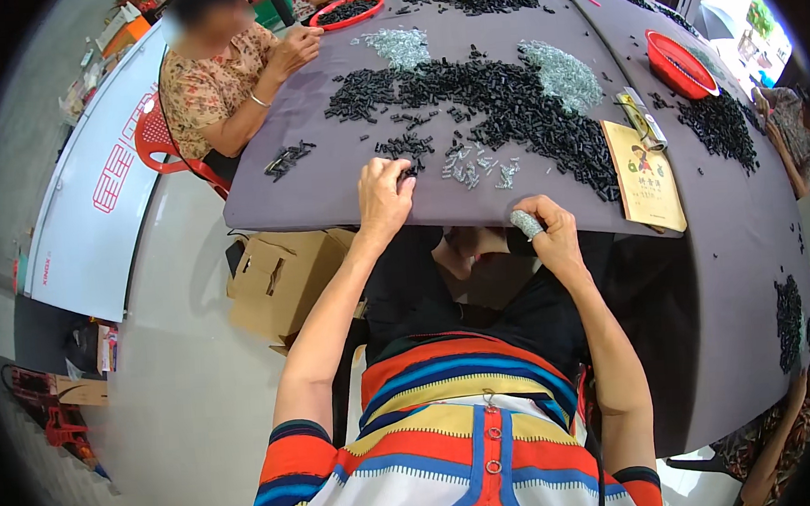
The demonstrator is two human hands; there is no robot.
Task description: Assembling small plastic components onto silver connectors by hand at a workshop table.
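My left hand (385, 199) is at the table's near edge, its fingers pinched together at a small pile of black tube-like plastic pieces (404, 145); a dark piece shows at the fingertips. Over the edge to its right, my right hand (554, 236) is curled closed. A silvery-grey wrap (527, 224) covers one of its digits, and whatever the fingers hold is hidden. Between and beyond the hands lie scattered clear plastic pieces (470, 169). A small group of black-and-clear pieces (288, 159) rests to the left.
Beyond is a large heap of black pieces (469, 87), flanked by clear heaps (563, 74). A yellow booklet (643, 178) lies near the right edge. Red baskets (681, 64) stand farther off. Another person (219, 88) sits at the left; a cardboard box (286, 274) is on the floor.
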